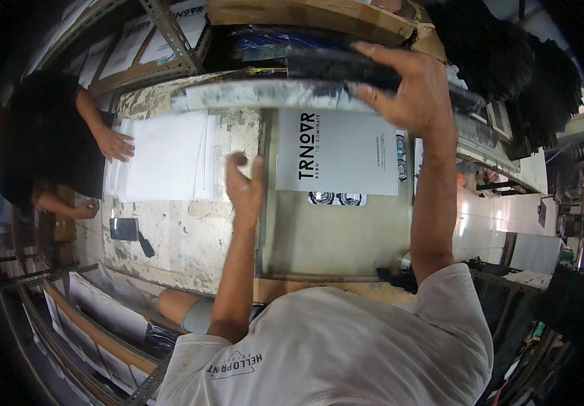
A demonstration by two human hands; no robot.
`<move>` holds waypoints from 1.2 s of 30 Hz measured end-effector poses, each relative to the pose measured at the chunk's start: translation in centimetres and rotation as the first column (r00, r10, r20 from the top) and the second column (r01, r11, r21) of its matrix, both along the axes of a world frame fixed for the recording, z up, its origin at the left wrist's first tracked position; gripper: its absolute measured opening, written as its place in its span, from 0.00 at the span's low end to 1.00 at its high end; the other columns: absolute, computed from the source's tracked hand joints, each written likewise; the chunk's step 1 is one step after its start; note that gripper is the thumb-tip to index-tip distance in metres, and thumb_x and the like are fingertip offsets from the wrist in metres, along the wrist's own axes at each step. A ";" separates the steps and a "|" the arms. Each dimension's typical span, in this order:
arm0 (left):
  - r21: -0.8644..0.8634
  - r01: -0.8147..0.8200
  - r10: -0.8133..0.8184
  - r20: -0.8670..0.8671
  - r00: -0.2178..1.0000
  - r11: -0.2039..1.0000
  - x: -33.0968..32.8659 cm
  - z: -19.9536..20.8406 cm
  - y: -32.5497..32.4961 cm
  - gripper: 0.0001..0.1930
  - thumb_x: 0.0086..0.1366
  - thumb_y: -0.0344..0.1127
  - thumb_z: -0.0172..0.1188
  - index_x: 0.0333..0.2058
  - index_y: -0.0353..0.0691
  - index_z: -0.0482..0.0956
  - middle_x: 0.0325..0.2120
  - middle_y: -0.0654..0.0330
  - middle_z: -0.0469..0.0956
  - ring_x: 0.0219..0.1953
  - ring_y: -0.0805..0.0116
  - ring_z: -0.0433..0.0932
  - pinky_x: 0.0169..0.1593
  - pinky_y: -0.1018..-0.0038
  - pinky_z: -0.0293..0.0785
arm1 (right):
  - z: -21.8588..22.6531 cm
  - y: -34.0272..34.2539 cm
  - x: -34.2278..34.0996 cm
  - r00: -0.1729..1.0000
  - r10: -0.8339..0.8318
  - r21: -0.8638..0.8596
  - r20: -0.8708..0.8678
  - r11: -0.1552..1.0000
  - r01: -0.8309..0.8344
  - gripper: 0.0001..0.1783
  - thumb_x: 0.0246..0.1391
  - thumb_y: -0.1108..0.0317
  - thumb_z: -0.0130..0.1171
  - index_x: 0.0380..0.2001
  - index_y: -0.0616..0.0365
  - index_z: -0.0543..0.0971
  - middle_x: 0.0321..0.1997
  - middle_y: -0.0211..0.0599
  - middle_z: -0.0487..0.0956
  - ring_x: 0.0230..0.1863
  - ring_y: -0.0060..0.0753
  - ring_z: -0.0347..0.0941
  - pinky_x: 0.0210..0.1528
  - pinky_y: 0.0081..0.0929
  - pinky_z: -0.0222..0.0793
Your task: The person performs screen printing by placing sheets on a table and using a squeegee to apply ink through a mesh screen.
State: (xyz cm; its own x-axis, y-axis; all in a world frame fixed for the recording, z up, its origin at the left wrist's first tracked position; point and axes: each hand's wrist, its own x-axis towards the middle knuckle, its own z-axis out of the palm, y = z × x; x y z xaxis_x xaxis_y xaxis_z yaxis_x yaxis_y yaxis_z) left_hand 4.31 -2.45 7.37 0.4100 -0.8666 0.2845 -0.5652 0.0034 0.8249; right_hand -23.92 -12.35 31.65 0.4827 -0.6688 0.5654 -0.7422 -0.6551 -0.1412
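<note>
"Upper middle of the frame, first item?"

"Long pale bar [265, 95], dark-smeared, blurred, one. It lay across the top of the worktable. Judged stiff and fairly weighty, perhaps slick where smeared; best taken near its ends, clear of the smears."

"Hands?"

"Right hand [410, 88], upper right: at the bar's end, thumb and fingers spread apart; whether they bore firmly on it, one could not tell. Left hand [244, 186], centre: fingers loosely bent and apart, nothing held."

"Second item?"

"Printed sheet [346, 155], pale, black lettering, right of centre. It lay flat on a smooth board [332, 237], partly over a label [346, 198] with ring-shaped prints. Judged light, thin, easily creased; best lifted by a corner or edge."

"Surface?"

"Worktable [177, 260], pale, blotched, worn. Upon it, left: white stack [163, 155], a co-worker's hand [117, 145] resting on its edge; below that, a dark phone [124, 229]."

"Room?"

"Metal shelving [180, 40], upper left, with printed sheets; rack [102, 331], lower left; carton [305, 15], top centre; dark bundle [501, 51], upper right."
</note>
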 end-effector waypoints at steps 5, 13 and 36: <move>0.202 0.034 -0.128 0.472 0.872 0.979 -4.2 -6.2 3.1 0.16 0.59 0.42 0.68 0.35 0.38 0.75 0.35 0.52 0.73 0.40 0.49 0.73 0.45 0.55 0.69 | 1.1 -2.9 -0.5 0.993 -0.107 -0.043 -0.048 0.994 0.105 0.30 0.41 0.46 0.75 0.46 0.51 0.87 0.40 0.44 0.87 0.38 0.40 0.83 0.45 0.35 0.76; 0.093 0.169 -0.177 0.084 0.981 0.981 -5.6 -5.0 2.3 0.06 0.62 0.28 0.62 0.32 0.35 0.74 0.31 0.51 0.74 0.36 0.47 0.73 0.42 0.56 0.68 | 3.6 -2.3 0.5 0.993 -0.114 0.069 0.045 0.991 0.110 0.28 0.43 0.50 0.73 0.45 0.57 0.86 0.44 0.54 0.84 0.47 0.56 0.79 0.55 0.43 0.71; -0.268 -0.564 0.599 0.580 0.552 0.781 19.2 -0.6 8.6 0.11 0.63 0.31 0.64 0.42 0.32 0.78 0.42 0.47 0.78 0.45 0.50 0.74 0.51 0.57 0.69 | 1.6 -4.6 -1.3 0.988 -0.149 -0.023 -0.031 0.989 0.148 0.32 0.42 0.46 0.75 0.48 0.54 0.86 0.43 0.48 0.85 0.44 0.45 0.82 0.50 0.37 0.74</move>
